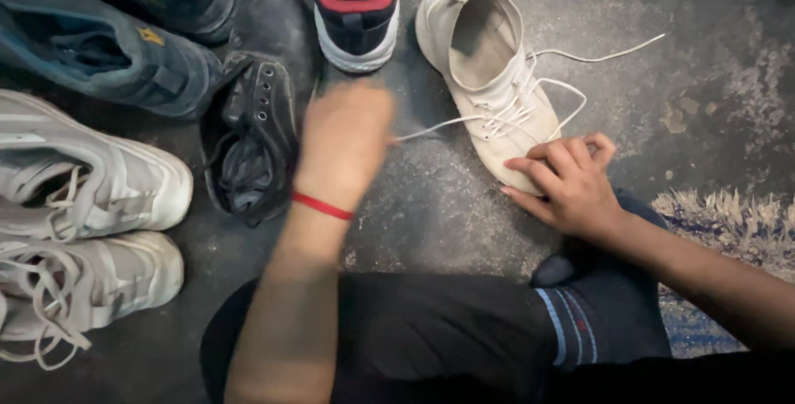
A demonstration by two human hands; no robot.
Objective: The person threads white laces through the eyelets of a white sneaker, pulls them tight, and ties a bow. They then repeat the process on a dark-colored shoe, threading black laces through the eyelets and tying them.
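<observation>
Lacing is under way on the cream high-top shoe (pixel 484 73), which lies on the grey concrete floor (pixel 696 81) just ahead of your knees, opening pointing away from you. The white lace (pixel 513 106) already runs criss-cross through the eyelets over the middle of the shoe, so that part reads as done. It is not tied: one loose end trails across the floor to the right, another runs left, taut, toward your left hand.

Your left hand (pixel 344 143) is blurred; it appears closed on that lace end, pulling it sideways. Your right hand (pixel 567 180) presses down on the toe, fingers curled, gripping the shoe to steady it.

What is left, by judgement: tightening and knotting.

To the left lie a black shoe (pixel 252 143), two white trainers (pixel 83 176), and blue shoes (pixel 108 56); a navy trainer with red lining (pixel 356 7) stands above.
</observation>
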